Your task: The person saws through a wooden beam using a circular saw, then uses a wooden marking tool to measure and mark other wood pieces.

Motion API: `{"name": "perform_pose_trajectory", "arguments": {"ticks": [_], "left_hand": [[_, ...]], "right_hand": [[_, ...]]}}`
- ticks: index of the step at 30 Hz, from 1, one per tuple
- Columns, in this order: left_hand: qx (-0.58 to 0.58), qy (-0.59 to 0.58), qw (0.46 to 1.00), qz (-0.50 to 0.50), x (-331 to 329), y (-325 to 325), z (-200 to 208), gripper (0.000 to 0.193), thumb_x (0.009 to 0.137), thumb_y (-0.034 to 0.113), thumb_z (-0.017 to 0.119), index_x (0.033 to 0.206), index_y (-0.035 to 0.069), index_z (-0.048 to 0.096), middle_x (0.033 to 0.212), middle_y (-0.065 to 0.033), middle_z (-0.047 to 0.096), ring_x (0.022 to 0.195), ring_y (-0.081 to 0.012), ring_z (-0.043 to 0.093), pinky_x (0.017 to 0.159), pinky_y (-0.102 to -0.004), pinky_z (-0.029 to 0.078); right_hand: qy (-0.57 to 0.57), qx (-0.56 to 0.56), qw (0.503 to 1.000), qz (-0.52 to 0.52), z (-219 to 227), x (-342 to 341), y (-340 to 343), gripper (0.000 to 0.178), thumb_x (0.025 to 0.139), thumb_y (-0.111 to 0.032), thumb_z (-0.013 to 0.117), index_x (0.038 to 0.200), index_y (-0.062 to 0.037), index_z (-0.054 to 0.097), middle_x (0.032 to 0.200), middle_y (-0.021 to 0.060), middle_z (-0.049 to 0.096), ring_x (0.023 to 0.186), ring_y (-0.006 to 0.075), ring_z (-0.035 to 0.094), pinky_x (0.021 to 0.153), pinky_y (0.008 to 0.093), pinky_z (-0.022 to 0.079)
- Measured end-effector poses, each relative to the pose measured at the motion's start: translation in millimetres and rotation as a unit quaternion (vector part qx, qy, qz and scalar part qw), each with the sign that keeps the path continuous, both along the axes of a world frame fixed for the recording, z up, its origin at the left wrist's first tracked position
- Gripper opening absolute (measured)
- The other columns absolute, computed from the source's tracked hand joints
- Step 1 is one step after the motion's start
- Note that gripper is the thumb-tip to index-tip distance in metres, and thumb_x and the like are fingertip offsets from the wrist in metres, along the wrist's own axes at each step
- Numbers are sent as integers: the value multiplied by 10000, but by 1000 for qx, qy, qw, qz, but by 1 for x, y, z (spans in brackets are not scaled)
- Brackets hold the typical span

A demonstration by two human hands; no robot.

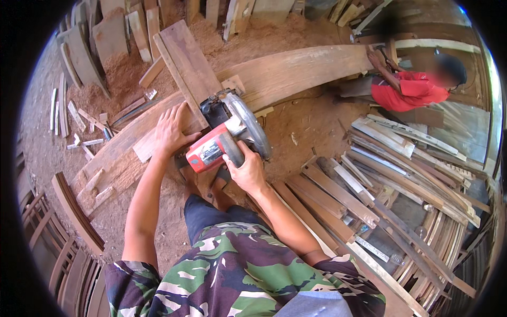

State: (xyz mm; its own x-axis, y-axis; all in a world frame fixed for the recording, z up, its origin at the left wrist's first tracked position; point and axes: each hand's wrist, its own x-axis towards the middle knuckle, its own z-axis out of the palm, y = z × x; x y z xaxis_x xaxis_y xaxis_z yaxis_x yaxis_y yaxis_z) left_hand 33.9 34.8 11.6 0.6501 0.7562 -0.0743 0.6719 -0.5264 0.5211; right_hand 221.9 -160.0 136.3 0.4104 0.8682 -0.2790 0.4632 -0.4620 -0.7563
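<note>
"Where's the saw [207,151]?"

"Middle of the frame, at the lower end of the short board [191,63] lying across the long plank [301,72]."

"How's the hold?"

"The right grip [248,171] is clasped round the saw's handle [231,148]; the left grip [171,133] is unclenched, fingers [167,117] spread on the plank beside the short board."

"Any advice?"

"I'd steady the short board as a guide, keep the left fingers away from the blade, which I can't make out, and ease the saw along level without forcing it"
</note>
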Motion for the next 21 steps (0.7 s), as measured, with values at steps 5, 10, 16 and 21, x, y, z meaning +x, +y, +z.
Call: {"name": "perform_pose_trajectory", "arguments": {"ticks": [5, 10, 16, 21], "left_hand": [[89, 69, 990, 83, 0, -29, -9, 1127, 771, 721, 792, 1695, 262, 338, 1691, -122, 390, 1484, -384, 417, 1189, -630, 303], [115, 62, 990, 57, -8, -33, -18, 1028, 851, 832, 626, 1697, 327, 333, 1633, -200, 426, 1400, -377, 456, 1152, -591, 322], [146, 101, 984, 7, -18, -33, -18, 950, 872, 810, 627, 1691, 440, 322, 1661, -193, 365, 1412, -381, 415, 1173, -579, 307], [134, 79, 988, 7, -19, -32, -16, 914, 891, 773, 642, 1685, 443, 335, 1660, -181, 375, 1419, -383, 427, 1175, -579, 312]], "right_hand": [[-21, 52, 998, 3, 1, -6, 6, 296, 932, -177, 772, 1167, -17, 690, 933, 293, 731, 920, 495, 731, 776, 541, 565], [27, 45, 998, -26, -11, -8, -2, 239, 946, -157, 786, 1082, 20, 699, 860, 229, 731, 752, 355, 720, 717, 459, 552], [24, 60, 998, -17, -7, -9, 0, 216, 951, -130, 785, 1038, 38, 682, 785, 191, 692, 677, 264, 649, 657, 426, 519], [19, 53, 998, -11, -1, -9, 1, 197, 953, -129, 781, 1024, 24, 681, 796, 196, 699, 696, 281, 678, 671, 427, 528]]}}
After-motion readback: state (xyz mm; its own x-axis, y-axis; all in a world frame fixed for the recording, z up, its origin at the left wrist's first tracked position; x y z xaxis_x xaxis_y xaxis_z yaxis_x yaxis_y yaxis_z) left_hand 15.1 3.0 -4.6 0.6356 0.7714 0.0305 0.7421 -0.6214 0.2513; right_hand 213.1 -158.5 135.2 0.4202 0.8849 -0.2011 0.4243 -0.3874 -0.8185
